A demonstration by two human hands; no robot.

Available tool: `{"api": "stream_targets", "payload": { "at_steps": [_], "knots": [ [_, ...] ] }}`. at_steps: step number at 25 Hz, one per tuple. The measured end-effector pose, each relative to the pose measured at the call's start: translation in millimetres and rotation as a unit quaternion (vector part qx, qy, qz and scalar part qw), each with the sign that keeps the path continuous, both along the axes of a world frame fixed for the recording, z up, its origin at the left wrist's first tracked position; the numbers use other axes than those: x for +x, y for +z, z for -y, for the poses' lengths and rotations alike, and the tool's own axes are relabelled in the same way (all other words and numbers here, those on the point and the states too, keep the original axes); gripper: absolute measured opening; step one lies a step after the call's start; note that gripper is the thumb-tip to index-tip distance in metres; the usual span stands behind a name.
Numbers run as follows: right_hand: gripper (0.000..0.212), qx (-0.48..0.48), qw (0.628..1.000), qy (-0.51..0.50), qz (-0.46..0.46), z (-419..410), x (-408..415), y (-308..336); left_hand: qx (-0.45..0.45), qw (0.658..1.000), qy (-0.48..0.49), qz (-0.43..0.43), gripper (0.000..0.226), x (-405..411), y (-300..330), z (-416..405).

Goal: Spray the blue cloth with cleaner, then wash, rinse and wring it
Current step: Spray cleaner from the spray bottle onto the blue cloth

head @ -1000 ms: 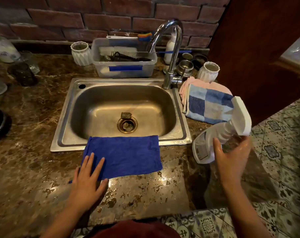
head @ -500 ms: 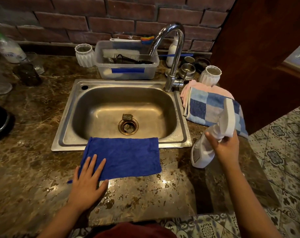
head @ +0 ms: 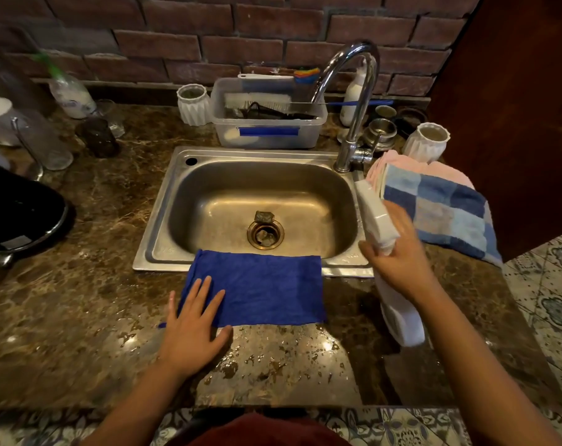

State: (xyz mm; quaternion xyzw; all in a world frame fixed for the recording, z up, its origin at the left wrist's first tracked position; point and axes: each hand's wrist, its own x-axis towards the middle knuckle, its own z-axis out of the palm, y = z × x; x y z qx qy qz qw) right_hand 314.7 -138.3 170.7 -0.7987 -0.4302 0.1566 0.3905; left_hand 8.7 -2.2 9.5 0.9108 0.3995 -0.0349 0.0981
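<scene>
A blue cloth lies flat on the brown marble counter, its far edge over the front rim of the steel sink. My left hand rests flat on the cloth's near left corner, fingers spread. My right hand grips the neck of a white spray bottle just right of the cloth. The bottle's head points up and left over the sink's right rim, and its body hangs down toward the counter.
A chrome faucet arches over the sink. A checked blue towel on a pink one lies at the right. Behind the sink stand a clear tub with brushes and white cups. Jars and a dark pan crowd the left.
My right hand has carried the spray bottle left, from off the counter's right edge to beside the cloth, turning its head toward the sink. My left hand stays on the cloth.
</scene>
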Motion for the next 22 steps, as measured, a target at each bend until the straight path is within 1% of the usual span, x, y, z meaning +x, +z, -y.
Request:
{"api": "stream_targets", "payload": {
  "at_steps": [2, 3, 4, 6, 8, 10, 12, 15, 19, 21, 22],
  "knots": [
    [0.051, -0.072, 0.991, 0.089, -0.076, -4.0, -25.7, 4.9, -0.005, 1.0, -0.013, 0.011, 0.073, 1.7, -1.3, 1.2],
    [0.045, -0.106, 0.98, 0.114, -0.125, -7.5, -40.8, 4.2, -0.012, 1.0, -0.015, 0.016, 0.075, 2.7, -2.7, 1.9],
    [0.041, -0.131, 0.969, 0.126, -0.168, -10.9, -52.9, -0.8, -0.02, 1.0, -0.015, 0.017, 0.077, 3.2, -4.8, 2.8],
    [0.041, -0.163, 0.949, 0.14, -0.232, -18.0, -72.4, -18.8, -0.023, 1.0, -0.011, 0.017, 0.078, 3.5, -8.3, 3.9],
    [0.046, -0.202, 0.932, 0.141, -0.266, -25.1, -86.0, -36.3, -0.024, 1.0, -0.006, 0.016, 0.077, 3.2, -10.6, 4.0],
    [0.044, -0.233, 0.918, 0.128, -0.295, -31.0, -94.7, -48.0, -0.026, 1.0, -0.006, 0.013, 0.075, 2.8, -11.8, 3.4],
    [0.035, -0.253, 0.91, 0.118, -0.306, -34.4, -100.7, -53.6, -0.024, 1.0, -0.009, 0.009, 0.073, 2.9, -12.0, 2.9],
    [0.031, -0.282, 0.911, 0.122, -0.277, -40.3, -105.7, -53.4, -0.022, 1.0, -0.008, 0.01, 0.072, 2.1, -13.0, 2.8],
    [0.019, -0.274, 0.917, 0.095, -0.273, -46.8, -108.0, -56.2, -0.011, 1.0, -0.008, 0.023, 0.071, 1.0, -15.8, 2.4],
    [0.021, -0.277, 0.917, 0.09, -0.274, -46.8, -108.8, -57.8, -0.016, 0.999, -0.009, 0.029, 0.071, 1.8, -15.6, 2.2],
    [0.026, -0.279, 0.914, 0.087, -0.281, -46.0, -109.2, -58.6, -0.019, 0.999, -0.01, 0.029, 0.072, 2.1, -15.7, 2.2]
  ]
}}
